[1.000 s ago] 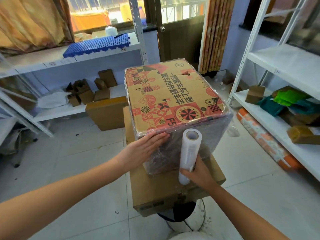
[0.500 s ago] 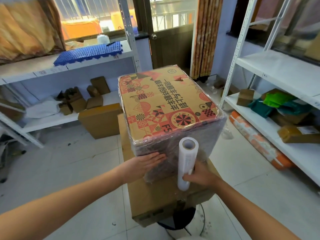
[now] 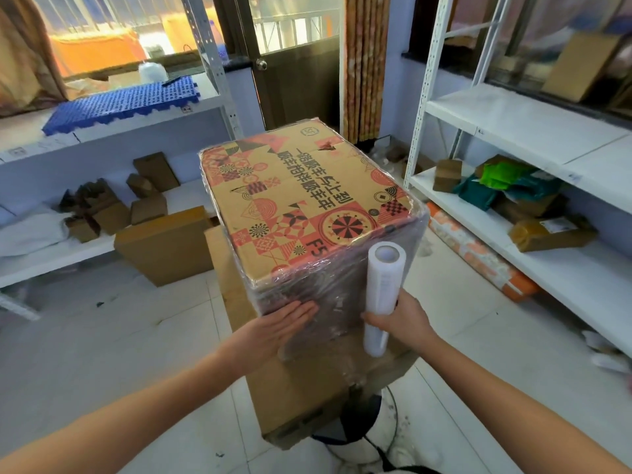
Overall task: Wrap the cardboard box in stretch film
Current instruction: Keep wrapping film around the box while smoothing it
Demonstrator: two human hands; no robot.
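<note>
A printed cardboard box [image 3: 301, 200] with red and black patterns stands in the middle, its sides covered in shiny stretch film. It rests on a plain flat carton [image 3: 307, 398] that serves as a stand. My left hand [image 3: 280, 328] lies flat with straight fingers against the lower near side of the box, pressing the film. My right hand [image 3: 400, 319] grips a white stretch film roll [image 3: 383, 295], held upright just off the box's near right corner.
White metal shelving [image 3: 513, 118] with parcels and green bags runs along the right. A low shelf [image 3: 51, 251] with small cartons and a blue mat is at the left. A brown carton [image 3: 164, 244] stands on the floor behind. A rolled orange mat [image 3: 478, 254] lies right.
My left hand has slid down the near side of the box from its top edge to the lower part. The roll in my right hand stays near the same corner.
</note>
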